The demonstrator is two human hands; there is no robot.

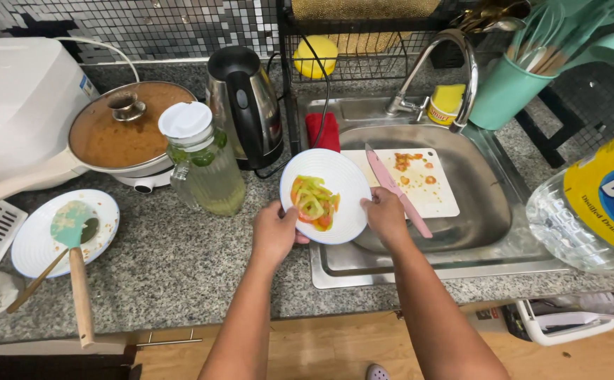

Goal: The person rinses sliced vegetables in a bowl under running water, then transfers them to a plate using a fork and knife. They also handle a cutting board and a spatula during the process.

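I hold a white plate (340,176) with both hands over the left edge of the sink. My left hand (274,232) grips its near-left rim, and my right hand (385,213) grips its right rim. Sliced tomato and green vegetable strips (314,202) lie on the plate. A white cutting board (426,190) with tomato bits rests in the sink, just right of the plate. A pink knife (391,184) lies across the board, its handle passing under my right hand.
A steel sink (483,211) with a tap (454,49) is at right. On the granite counter stand a glass jar (205,158), a black kettle (245,105), a lidded pan (125,130) and a plate with a teal spatula (71,229). A large water bottle (595,204) lies far right.
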